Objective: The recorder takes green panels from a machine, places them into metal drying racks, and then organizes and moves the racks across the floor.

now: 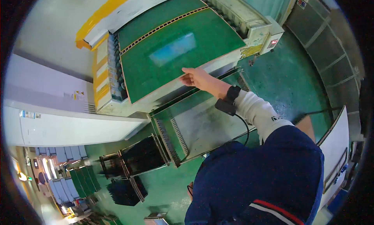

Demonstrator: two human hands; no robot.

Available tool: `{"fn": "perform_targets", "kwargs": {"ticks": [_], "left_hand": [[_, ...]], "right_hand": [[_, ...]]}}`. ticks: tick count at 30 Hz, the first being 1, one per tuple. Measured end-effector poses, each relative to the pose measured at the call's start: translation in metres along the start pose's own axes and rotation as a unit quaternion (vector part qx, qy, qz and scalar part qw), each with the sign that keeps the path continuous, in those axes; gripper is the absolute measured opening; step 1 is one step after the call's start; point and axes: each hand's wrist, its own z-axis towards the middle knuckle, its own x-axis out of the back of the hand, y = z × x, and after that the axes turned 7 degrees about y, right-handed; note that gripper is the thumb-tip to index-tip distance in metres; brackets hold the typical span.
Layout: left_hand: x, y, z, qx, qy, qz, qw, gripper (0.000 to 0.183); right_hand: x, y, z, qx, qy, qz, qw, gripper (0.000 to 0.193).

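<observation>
From the head camera, a green board (220,34) is lying flat on top of a pale machine (255,30), its near edge running along the machine's near side. The person's right hand (198,78) is hovering at that edge, thumb above and fingers loosely curled; whether it is grasping the board or hanging free beside it, one cannot tell. A black wristband (233,93) is circling the wrist, with a dark box (225,107) sitting beside it and a cable (247,127) trailing down from the box.

In front of the machine, on the person's side, a metal rack (180,138) with toothed strips is standing below the right forearm. Farther left of that, a frame of black panels (145,157) is standing on the floor. The left hand (190,189) is mostly hiding behind navy clothing (257,166), well apart from the machine; its grip cannot be told. A white cabinet (70,125) is standing left of the machine.
</observation>
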Motion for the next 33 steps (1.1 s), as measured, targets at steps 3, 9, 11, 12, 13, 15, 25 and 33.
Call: {"fn": "perform_targets", "kwargs": {"ticks": [3,9,11,12,13,15,25,33], "left_hand": [[0.004,-0.001,-0.002,-0.007,0.000,-0.002,1.000,0.043],[0.005,-0.006,-0.002,-0.002,0.002,-0.011,1.000,0.044],[0.007,-0.008,-0.003,-0.002,0.001,-0.012,1.000,0.044],[0.009,-0.009,-0.005,-0.004,0.002,-0.013,1.000,0.044],[0.010,-0.009,-0.006,-0.005,0.001,-0.014,1.000,0.044],[0.011,-0.011,-0.008,-0.006,0.001,-0.015,1.000,0.044],[0.003,-0.018,-0.032,-0.034,-0.010,-0.046,0.998,0.044],[-0.059,0.036,-0.110,-0.031,0.064,0.004,0.997,0.036]], "right_hand": [[0.002,-0.004,0.002,-0.009,-0.020,0.006,1.000,0.032],[-0.001,-0.005,0.007,-0.002,0.007,-0.001,1.000,0.031],[0.001,-0.005,0.010,-0.010,-0.001,-0.008,1.000,0.031],[0.001,-0.005,0.010,-0.012,-0.002,-0.008,1.000,0.031],[0.000,-0.006,0.008,-0.008,-0.003,-0.006,1.000,0.031],[0.000,-0.006,0.008,-0.008,-0.005,-0.003,1.000,0.032],[0.030,0.024,0.005,0.105,-0.014,-0.380,0.919,0.042],[0.043,0.053,-0.024,0.320,-0.024,-0.712,0.624,0.032]]}}
